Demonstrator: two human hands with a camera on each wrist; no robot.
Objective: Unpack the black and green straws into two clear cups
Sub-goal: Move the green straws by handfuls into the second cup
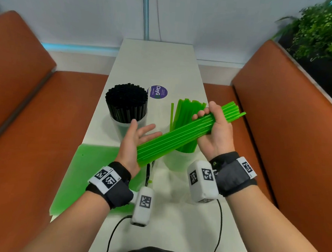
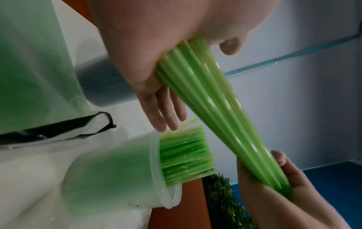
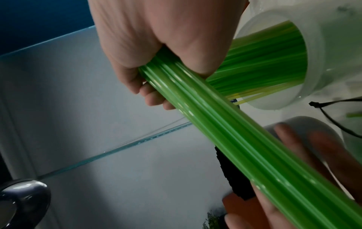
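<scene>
A bundle of green straws point(image 1: 180, 134) lies slanted above the table, from lower left to upper right. My right hand point(image 1: 211, 119) grips the bundle point(image 3: 225, 128) near its far end, fingers curled round it. My left hand point(image 1: 138, 137) has straight fingers, and its palm presses flat against the bundle's near end point(image 2: 215, 100). Behind the bundle a clear cup point(image 1: 180, 158) holds more green straws point(image 1: 184, 113). To the left, a second clear cup point(image 1: 127, 125) is packed with black straws point(image 1: 126, 101).
A flat green plastic wrapper point(image 1: 77, 178) lies on the white table point(image 1: 156, 65) under my left wrist, with a black tie point(image 2: 58, 125) beside it. A purple sticker point(image 1: 157, 92) sits behind the cups. Orange benches point(image 1: 280, 125) flank the table; a plant point(image 1: 327, 35) stands at the far right.
</scene>
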